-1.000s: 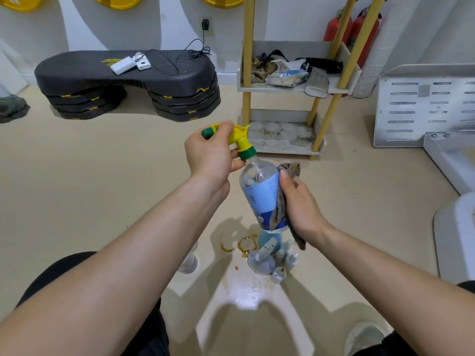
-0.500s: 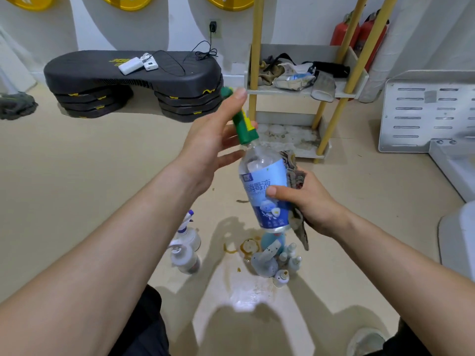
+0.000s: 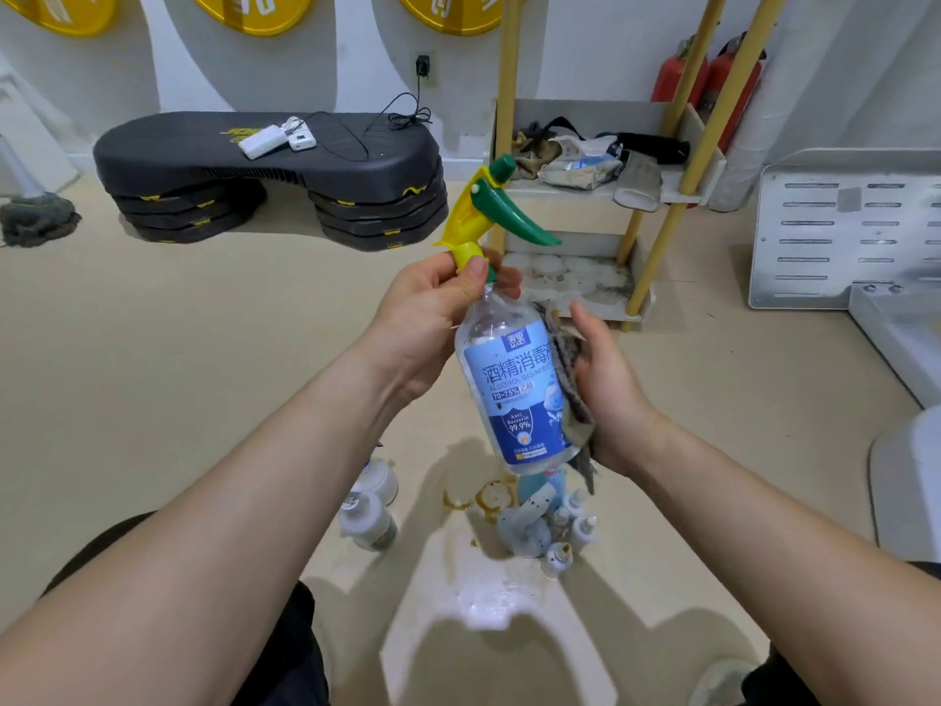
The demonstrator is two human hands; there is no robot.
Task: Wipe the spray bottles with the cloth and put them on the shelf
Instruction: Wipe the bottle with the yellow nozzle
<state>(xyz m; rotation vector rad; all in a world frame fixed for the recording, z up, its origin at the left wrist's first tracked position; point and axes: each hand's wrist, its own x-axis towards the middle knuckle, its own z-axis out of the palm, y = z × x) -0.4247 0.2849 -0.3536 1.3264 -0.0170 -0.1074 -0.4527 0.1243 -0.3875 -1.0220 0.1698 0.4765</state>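
A clear spray bottle (image 3: 514, 394) with a blue label and a yellow and green trigger head hangs tilted in front of me. My left hand (image 3: 433, 318) grips its neck just under the trigger. My right hand (image 3: 611, 394) holds a grey cloth (image 3: 570, 389) against the bottle's right side. On the floor below stand two white spray bottles (image 3: 369, 507) to the left and a cluster of several small bottles (image 3: 545, 527) to the right. The shelf (image 3: 657, 191), with yellow posts and white trays, stands beyond the bottle.
The shelf's upper tray holds rags and packets; its lower tray (image 3: 570, 277) is stained. A black stepped platform (image 3: 270, 180) with chargers sits at the back left. Red fire extinguishers (image 3: 713, 79) stand behind the shelf. A white metal panel (image 3: 840, 231) is on the right. A brown stain (image 3: 489, 496) marks the floor.
My left hand slid down from the trigger head to the neck, and the bottle turned so its label faces me. The right hand's thumb came off the label; the cloth stays on the right side.
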